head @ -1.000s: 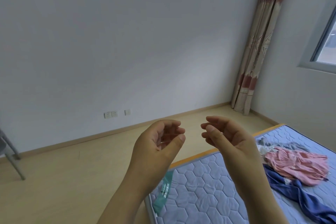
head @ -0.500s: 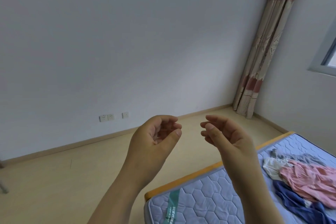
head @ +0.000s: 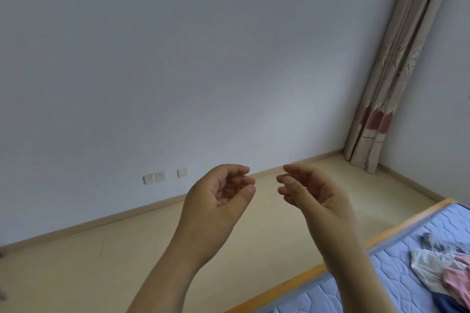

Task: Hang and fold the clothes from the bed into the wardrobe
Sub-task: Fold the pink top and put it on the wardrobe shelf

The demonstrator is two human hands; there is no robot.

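Lilac hexagon-quilted mattress (head: 396, 272), pink and white clothes (head: 442, 272), beige-pink curtain (head: 396, 63)

Bed (head: 407, 269) is running off the lower right of the frame, only one corner showing. Clothes pile (head: 437, 267) is getting cut by the right edge; garment types unclear. Right forearm (head: 356, 274) is covering part of the bed's edge. Curtain (head: 396, 71) is exiting the top. Grey blurred thing (head: 2, 292) is sitting at the lower left edge, unidentifiable.

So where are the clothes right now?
The clothes lie in a heap at the lower right edge of the head view, on the blue mattress. They are to the right of the right hand, which isn't touching them.
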